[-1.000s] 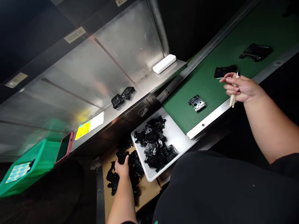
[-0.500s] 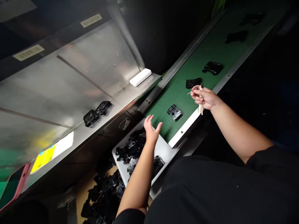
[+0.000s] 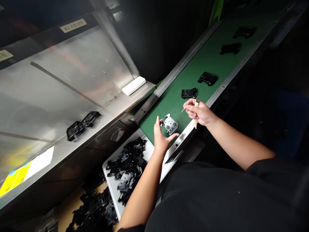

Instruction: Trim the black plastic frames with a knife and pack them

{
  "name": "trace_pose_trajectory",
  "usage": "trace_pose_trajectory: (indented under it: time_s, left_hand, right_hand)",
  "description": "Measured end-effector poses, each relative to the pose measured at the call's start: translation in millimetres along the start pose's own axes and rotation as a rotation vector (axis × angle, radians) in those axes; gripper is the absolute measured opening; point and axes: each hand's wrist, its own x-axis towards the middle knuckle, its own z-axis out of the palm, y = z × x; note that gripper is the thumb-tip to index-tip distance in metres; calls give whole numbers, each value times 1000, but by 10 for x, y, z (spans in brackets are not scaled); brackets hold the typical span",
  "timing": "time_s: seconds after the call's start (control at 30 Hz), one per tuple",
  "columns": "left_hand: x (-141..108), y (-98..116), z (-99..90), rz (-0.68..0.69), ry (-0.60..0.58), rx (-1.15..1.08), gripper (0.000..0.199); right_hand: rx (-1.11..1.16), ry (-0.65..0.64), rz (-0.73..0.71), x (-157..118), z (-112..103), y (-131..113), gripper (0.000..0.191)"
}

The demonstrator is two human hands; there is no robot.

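My left hand is open, thumb and fingers spread on either side of a black moulded plastic part that lies on the green conveyor belt near its end. Whether the fingers touch the part I cannot tell. My right hand is closed over the belt's right edge, round a small knife with a cream handle, its short blade pointing up. A thin pale sliver also sticks out from between its fingertips. Just beyond this hand another black part lies on the belt.
Farther up the belt lie more black parts. Below its end, a white tray holds a heap of parts, with a cardboard box of more beneath. On the metal shelf at left are two black parts and a white oblong box.
My left hand has moved from above the tray to around the nearest part on the belt. My right hand still grips the knife and sliver. The whole view has shifted somewhat.
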Motion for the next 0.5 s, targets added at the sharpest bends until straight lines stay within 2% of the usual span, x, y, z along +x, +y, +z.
trace_pose_trajectory:
  time_s: [0.07,0.13,0.27,0.37,0.5]
  left_hand:
    - [-69,221,-120,64,33,20,136]
    - [-138,433,-233,120,68,67,136]
    - [-249,749,-412,129,119,156,133]
    - [-312,870,-505,100,148,210,127]
    - [-393,920,-610,79,174,255,124]
  right_hand:
    - [-57,-52,-11,-153,182,-53,27]
    - [-218,-134,-68,-307,379,-107,23]
    - [-398,-215,-96,-479,680,-152,21]
    - [-417,-238,-69,-488,802,-130,19]
    - [-393,-273,-35,-483,923,-90,19]
